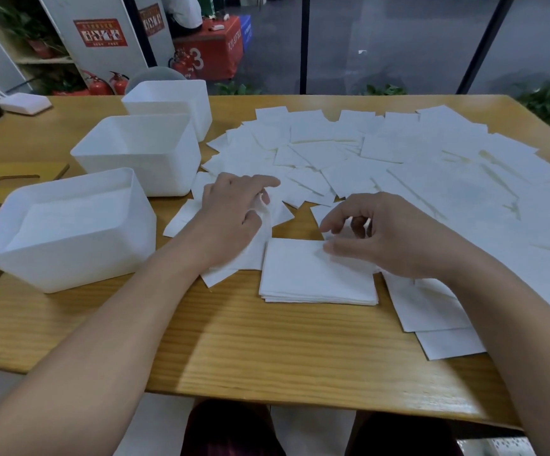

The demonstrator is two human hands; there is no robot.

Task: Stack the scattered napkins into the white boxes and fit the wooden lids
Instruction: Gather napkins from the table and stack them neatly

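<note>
Pinched between thumb and fingers of the left hand [234, 205] is one loose napkin [260, 238], its lower part hanging down to the bench [201, 340], just to the left of a neat small pile [316, 274] that lies near the middle. The right hand [395, 235] has its fingers curled over the far right corner of this pile; the thumb touches the top sheet, but whether it really grips a sheet I cannot tell.

Many scattered napkins [398, 159] cover the far and right side of the bench. Three white boxes stand in a row on the left: the near box [70, 258] seems to hold napkins already, the middle box [142, 159] and the far box [175, 103] look empty. One wooden lid [17, 182] lies at the left edge, not yet fitted.

I judge the step in hand is collecting and squaring napkins into a pile. The next move asks to lay the pinched napkin flat on the pile, edges aligned, without creasing this thin sheet.
</note>
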